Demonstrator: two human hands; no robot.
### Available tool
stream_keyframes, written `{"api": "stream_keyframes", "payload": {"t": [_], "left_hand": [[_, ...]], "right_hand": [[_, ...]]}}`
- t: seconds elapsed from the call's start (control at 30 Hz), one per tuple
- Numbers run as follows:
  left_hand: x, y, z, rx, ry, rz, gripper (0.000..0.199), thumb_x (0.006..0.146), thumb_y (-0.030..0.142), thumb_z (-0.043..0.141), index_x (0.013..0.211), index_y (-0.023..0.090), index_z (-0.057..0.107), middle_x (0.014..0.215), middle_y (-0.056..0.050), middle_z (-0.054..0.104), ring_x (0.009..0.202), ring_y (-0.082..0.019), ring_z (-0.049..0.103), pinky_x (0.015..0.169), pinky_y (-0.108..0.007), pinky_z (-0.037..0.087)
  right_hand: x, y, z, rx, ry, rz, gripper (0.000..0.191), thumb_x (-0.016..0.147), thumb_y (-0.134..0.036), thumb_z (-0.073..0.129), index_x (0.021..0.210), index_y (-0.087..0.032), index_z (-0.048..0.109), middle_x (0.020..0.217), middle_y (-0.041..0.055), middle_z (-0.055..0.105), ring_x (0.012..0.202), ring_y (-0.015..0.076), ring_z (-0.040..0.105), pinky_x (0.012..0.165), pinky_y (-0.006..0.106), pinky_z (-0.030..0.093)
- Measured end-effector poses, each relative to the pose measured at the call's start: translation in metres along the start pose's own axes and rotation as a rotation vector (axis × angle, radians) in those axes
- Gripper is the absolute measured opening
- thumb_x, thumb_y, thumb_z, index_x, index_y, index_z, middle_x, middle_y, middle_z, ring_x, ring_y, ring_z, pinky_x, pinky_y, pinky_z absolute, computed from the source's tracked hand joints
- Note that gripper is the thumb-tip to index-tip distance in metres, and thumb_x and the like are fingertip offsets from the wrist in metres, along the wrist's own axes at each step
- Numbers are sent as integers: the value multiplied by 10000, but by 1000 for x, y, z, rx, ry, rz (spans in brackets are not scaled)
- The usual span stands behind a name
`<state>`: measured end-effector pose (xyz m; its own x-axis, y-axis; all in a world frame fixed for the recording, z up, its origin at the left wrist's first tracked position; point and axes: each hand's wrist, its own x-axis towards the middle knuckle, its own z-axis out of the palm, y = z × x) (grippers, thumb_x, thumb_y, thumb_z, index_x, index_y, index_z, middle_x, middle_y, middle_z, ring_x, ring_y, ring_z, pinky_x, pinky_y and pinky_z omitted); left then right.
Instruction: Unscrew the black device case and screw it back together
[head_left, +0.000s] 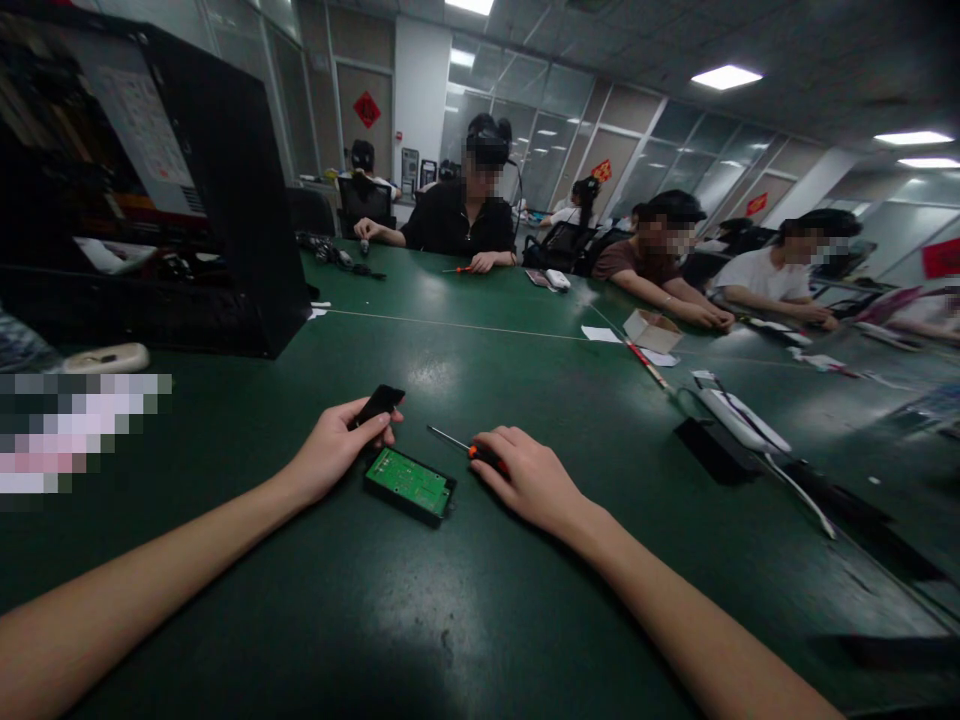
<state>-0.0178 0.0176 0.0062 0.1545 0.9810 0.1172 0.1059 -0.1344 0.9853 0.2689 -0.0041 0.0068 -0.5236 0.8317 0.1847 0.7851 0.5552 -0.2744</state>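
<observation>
My left hand [346, 440] grips a small flat black piece [382, 402] between thumb and fingers, raised a little over the table. Just below it on the table lies a black case [405, 508] with its top off, showing a green circuit board [411, 480] inside. To the right of the case, my right hand [529, 475] rests with its fingers closed over the orange and black handle of a screwdriver [448, 438]. The metal shaft points left and away, toward the gap between my hands. The handle's far end is hidden under my palm.
An open black computer case [217, 180] stands at the left. A white power strip [742, 418], its cable and dark flat pieces lie at the right. Beyond are a small cardboard box [651, 330] and paper [601, 334]. A person [469, 210] opposite and others sit around the green table [465, 640].
</observation>
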Motion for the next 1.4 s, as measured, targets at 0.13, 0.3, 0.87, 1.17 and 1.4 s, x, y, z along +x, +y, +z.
{"api": "stream_keyframes", "payload": {"t": [0.13,0.3,0.87,1.17,1.4], "left_hand": [[0,-1,-1,-15,23,-26,365,836,430,743,1055,138,751,817,-65,748,752,-191,633,720,-308,471],[-1,1,0,-56,45,-44,362,821,410,771,1067,147,740,1003,-96,783,793,-203,711,714,-307,503],[-2,0,3,23,-24,-3,293,869,379,706,1016,128,742,840,-90,771,798,-233,721,712,-324,530],[-1,-3,4,121,-81,65,348,842,439,722,1021,141,714,936,-81,764,807,-218,671,749,-328,508],[-2,-2,3,164,-85,90,342,855,435,699,1034,144,719,943,-86,772,840,-239,672,759,-332,492]], "right_hand": [[0,1,0,4,6,-9,309,1032,-374,480,1234,-181,612,1153,102,675,1056,225,614,911,398,540],[0,1,0,7,13,-9,302,1036,-379,472,1217,-187,619,1155,109,680,1056,214,618,915,385,538],[-2,-7,3,132,253,-189,394,1020,-423,494,1298,-167,605,1297,163,632,1189,264,608,1011,466,530],[-5,-53,25,-47,116,-450,598,1002,-532,502,1486,-180,502,1553,201,450,1396,332,472,1094,530,463],[-5,-52,25,-41,102,-419,531,1028,-448,477,1492,-189,494,1515,185,489,1359,302,510,1089,492,480]]}}
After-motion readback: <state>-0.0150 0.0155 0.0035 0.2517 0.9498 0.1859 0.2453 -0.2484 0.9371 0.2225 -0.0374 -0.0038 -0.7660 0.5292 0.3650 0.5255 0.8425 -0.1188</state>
